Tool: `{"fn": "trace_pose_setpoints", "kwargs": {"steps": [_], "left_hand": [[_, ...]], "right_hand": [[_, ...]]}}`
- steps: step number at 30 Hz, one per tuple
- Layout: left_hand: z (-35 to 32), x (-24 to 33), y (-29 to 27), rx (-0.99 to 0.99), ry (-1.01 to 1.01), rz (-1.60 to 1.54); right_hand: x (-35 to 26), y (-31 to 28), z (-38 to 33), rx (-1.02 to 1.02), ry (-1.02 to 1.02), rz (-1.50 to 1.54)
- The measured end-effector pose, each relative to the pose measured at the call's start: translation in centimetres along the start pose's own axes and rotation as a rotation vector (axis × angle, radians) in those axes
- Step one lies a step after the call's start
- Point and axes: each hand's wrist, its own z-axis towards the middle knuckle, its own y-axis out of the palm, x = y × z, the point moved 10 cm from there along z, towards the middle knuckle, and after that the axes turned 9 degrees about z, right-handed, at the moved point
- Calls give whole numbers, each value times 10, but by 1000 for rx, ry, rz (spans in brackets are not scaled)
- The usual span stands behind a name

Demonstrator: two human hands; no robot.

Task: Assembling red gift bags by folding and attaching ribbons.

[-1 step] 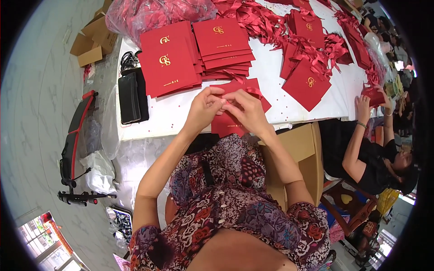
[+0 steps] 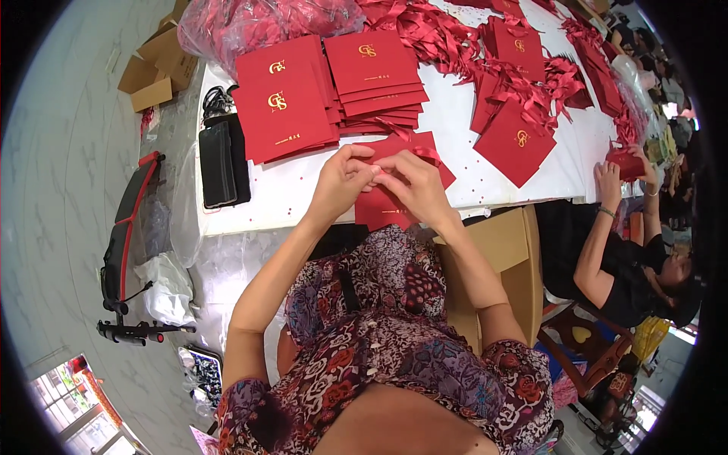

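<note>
Both my hands meet over a red paper bag [image 2: 379, 208] at the table's near edge. It lies tilted and carries gold print, and my fingers cover its middle. My left hand [image 2: 343, 184] is closed in a pinch, its fingertips touching those of my right hand [image 2: 417, 189], which also pinches. A thin red ribbon [image 2: 426, 152] shows beside my right hand and runs in toward the fingertips; its end is hidden between them. Just beyond are two stacks of flat red bags, the left stack [image 2: 284, 114] and the right stack [image 2: 375, 68].
Left on the table lies a black phone [image 2: 218, 165]. Clear plastic with red ribbons [image 2: 265, 26] sits behind the stacks. More ribboned bags [image 2: 516, 148] lie to the right, near a co-worker's hands [image 2: 609, 182]. An opened cardboard box [image 2: 493, 243] stands by my right arm.
</note>
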Motion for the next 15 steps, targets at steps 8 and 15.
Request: {"fn": "trace_pose_setpoints", "kwargs": {"steps": [8,15], "left_hand": [[-16,63,3,363,542,1023],[-5,42,9,327,528,1024]], "right_hand": [[26,-16,-5,96,82,-130],[37,-8,-5,86,73,-245]]}}
